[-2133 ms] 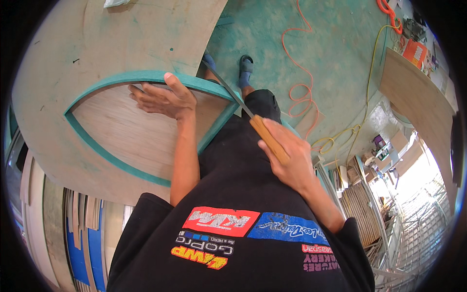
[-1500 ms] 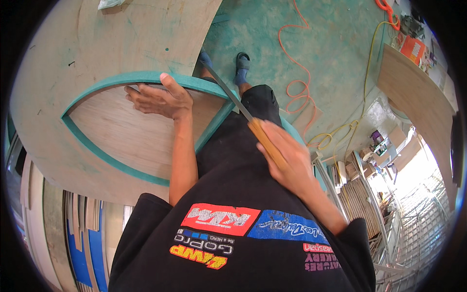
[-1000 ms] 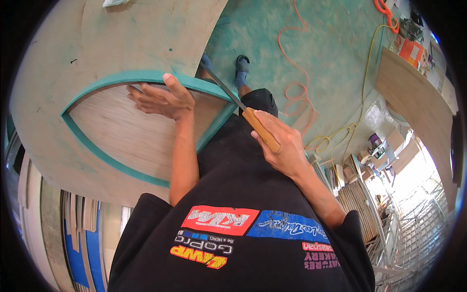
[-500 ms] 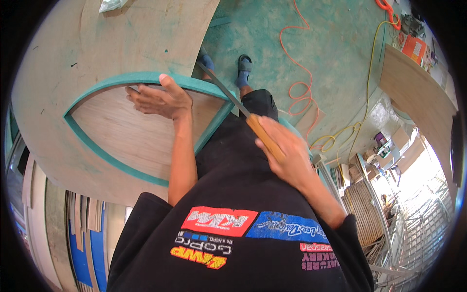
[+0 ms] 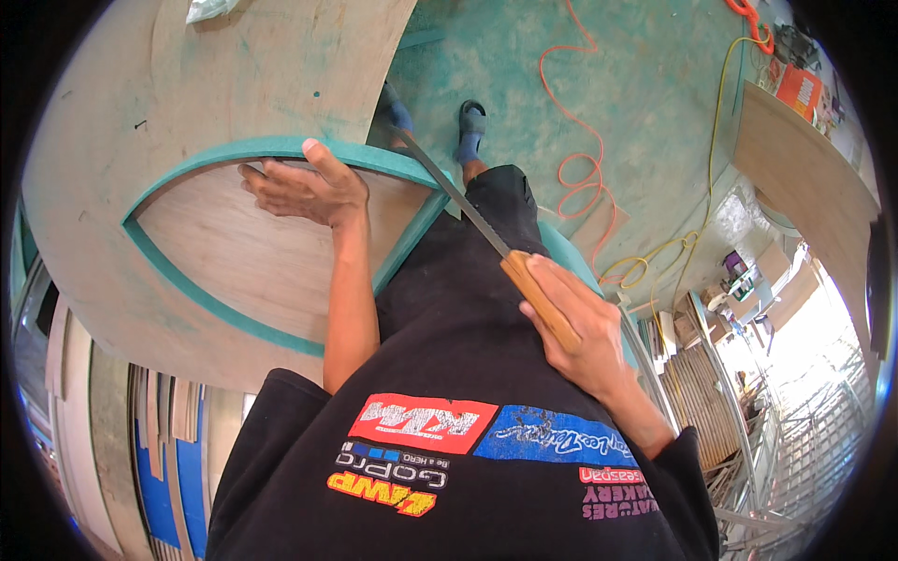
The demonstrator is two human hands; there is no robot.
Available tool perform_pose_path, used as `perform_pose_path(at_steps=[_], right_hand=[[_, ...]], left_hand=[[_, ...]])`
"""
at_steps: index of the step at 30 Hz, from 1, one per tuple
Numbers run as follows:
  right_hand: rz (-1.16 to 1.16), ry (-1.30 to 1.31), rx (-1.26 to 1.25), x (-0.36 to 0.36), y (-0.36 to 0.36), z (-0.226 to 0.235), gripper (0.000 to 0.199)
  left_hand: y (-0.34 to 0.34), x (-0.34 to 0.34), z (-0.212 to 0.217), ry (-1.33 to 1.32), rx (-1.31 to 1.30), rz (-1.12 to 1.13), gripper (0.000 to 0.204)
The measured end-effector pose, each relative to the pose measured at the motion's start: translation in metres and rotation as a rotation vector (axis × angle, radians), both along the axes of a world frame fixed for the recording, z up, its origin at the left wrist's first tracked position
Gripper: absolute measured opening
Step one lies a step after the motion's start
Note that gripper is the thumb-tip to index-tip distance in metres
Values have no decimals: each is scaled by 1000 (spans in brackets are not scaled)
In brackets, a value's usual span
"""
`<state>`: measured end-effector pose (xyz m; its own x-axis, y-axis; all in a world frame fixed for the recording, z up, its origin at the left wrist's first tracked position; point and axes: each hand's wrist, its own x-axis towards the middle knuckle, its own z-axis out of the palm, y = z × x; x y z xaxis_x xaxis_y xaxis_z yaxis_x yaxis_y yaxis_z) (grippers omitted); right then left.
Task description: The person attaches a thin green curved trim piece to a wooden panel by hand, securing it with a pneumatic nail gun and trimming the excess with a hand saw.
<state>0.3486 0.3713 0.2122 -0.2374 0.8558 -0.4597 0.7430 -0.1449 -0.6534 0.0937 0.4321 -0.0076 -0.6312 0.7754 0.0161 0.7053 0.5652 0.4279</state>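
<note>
Right hand (image 5: 582,329) first: its fingers are clamped around the wooden handle (image 5: 540,300) of a handsaw, whose narrow blade (image 5: 449,190) runs up toward eleven o'clock and meets the teal rim (image 5: 281,148) of a curved plywood piece. Over at ten o'clock from that grip, the left hand (image 5: 301,187) lies flat, fingers spread apart and pressing down, thumb hooked over the teal rim, palm on the pale wood panel (image 5: 253,252) inside the almond-shaped frame. That frame rests on a big rounded plywood sheet (image 5: 112,187), which fills the upper left. Straight out at twelve o'clock, two feet in blue sandals (image 5: 470,120) stand on the green floor (image 5: 636,84). At one o'clock an orange cable (image 5: 585,159) loops across that floor, a yellow cable (image 5: 716,103) beyond it.
</note>
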Motion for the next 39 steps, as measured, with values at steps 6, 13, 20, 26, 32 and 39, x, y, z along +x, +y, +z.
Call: perform_pose_path(at_steps=[6, 13, 20, 26, 32, 39], right_hand=[[5, -37, -21, -24, 12, -57, 47], [-2, 7, 3, -1, -1, -10, 47], [10, -24, -24, -20, 13, -58, 49], [-36, -24, -28, 6, -3, 1, 50], [-25, -26, -70, -2, 7, 16, 51], [-47, -22, -28, -8, 6, -11, 49]], left_hand=[[-1, -3, -7, 31, 6, -15, 76], [-1, -2, -4, -4, 20, -22, 76], [0, 0, -1, 3, 5, 3, 77], [-4, -1, -4, 23, 30, -15, 77], [-3, -4, -7, 39, 36, -44, 77], [-7, -11, 0, -3, 48, -105, 72]])
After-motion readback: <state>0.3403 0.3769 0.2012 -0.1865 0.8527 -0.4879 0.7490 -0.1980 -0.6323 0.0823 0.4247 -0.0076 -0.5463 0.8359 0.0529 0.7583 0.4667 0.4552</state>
